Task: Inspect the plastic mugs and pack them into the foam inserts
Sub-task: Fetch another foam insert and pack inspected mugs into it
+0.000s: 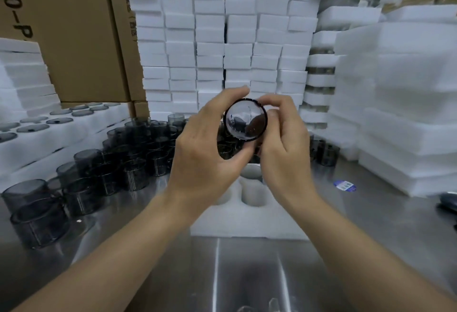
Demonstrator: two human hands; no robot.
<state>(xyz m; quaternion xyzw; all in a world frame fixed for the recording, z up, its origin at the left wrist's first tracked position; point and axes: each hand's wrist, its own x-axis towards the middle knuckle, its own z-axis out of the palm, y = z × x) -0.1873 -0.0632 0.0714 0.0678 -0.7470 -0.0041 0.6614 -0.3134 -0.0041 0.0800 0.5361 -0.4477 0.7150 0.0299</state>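
Head view. The left hand (205, 148) and right hand (284, 148) together hold one dark, translucent plastic mug (245, 120) raised above the worktop (247, 274), with a round end turned toward the camera. The left fingers (237, 92) curl over the mug's top edge and the thumb closes under it. The right fingers (274, 104) curl round its other side, so both hands are clamped on the mug.

Directly below the hands, a white foam insert (247, 222) lies flat on the steel worktop, and its round pockets show between the wrists. Whether the farthest pocket holds anything cannot be told.

To the left stands a dense group of loose mugs (133, 153) of the same smoky colour, upright on the worktop. Farther left, filled foam inserts (61, 128) are laid in stepped layers, with mug ends showing in their pockets.

Behind the hands rise columns of stacked foam blocks (210, 47), and cardboard boxes (74, 27) stand behind and to the left of them. At right, piled foam sheets (408, 101) rest on the worktop, with a blue sticker (344, 185) just beside their base. A dark object (448, 201) at the right edge is too cropped to identify.
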